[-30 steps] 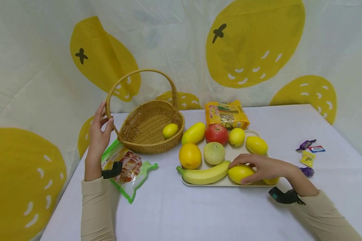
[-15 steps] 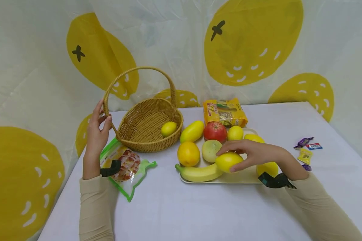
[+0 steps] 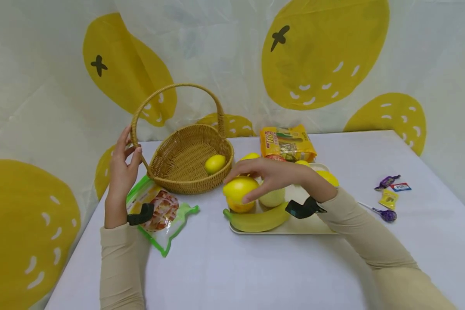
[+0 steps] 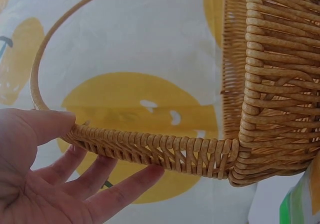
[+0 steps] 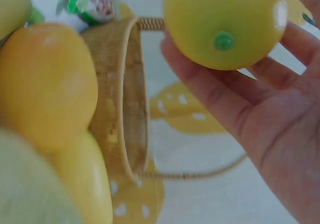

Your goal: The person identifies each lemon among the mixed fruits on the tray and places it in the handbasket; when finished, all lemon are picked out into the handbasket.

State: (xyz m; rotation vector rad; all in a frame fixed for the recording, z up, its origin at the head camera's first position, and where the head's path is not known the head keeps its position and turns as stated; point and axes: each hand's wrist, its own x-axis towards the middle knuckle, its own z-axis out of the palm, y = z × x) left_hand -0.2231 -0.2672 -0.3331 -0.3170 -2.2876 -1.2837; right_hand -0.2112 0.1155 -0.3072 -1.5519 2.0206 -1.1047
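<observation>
My left hand holds the arched handle of a woven wicker basket, thumb on one side and fingers on the other. The basket contains one lemon. My right hand grips a larger lemon with a green stem nub, thumb on its near side and fingers over the far side. In the head view this lemon overlaps an orange at the left end of a cream tray. A banana lies along the tray's front edge, near a pale green round fruit.
Behind the tray lies a yellow snack packet. A green-edged food pouch sits in front of the basket, by my left forearm. Several wrapped sweets and a purple lollipop are at the right. Another lemon shows beyond my right wrist.
My right hand has lifted the lemon from the tray's front right and carried it left, over the orange, towards the basket. The left hand stays on the handle.
</observation>
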